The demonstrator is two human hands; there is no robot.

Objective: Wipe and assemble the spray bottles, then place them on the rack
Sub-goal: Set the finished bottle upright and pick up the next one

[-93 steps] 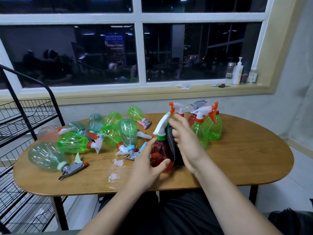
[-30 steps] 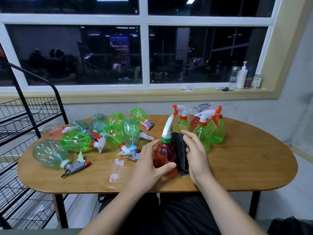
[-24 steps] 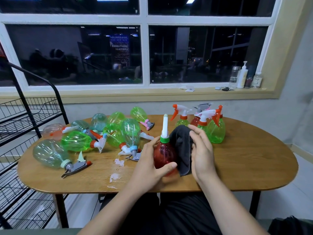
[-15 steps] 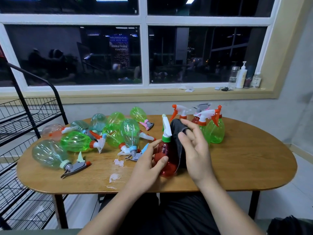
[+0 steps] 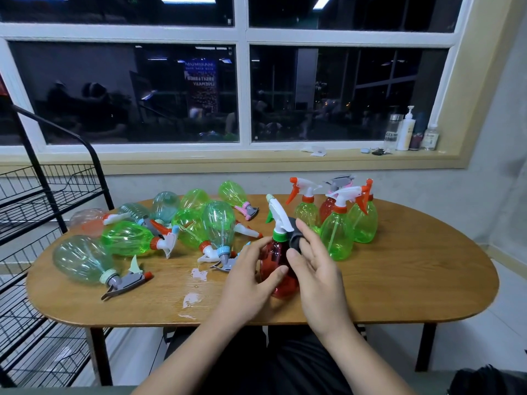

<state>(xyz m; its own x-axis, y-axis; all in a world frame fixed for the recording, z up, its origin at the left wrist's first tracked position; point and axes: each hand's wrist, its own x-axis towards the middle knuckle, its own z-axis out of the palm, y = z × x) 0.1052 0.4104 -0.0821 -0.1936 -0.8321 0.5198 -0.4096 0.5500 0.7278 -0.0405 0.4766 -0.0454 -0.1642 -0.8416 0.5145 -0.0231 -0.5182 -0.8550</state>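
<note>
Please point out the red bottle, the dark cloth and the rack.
red bottle [image 5: 277, 256]: head view, red body.
dark cloth [image 5: 293, 239]: head view, bunched middle.
rack [image 5: 57, 179]: head view, top shelf wire.

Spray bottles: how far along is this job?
Done, apparently: four bottles stand assembled at the table's back right. In hand: the left hand grips the red bottle while the right hand holds a dark cloth at its neck. Left: the bottles lying on their sides, and none shows on the rack.
</note>
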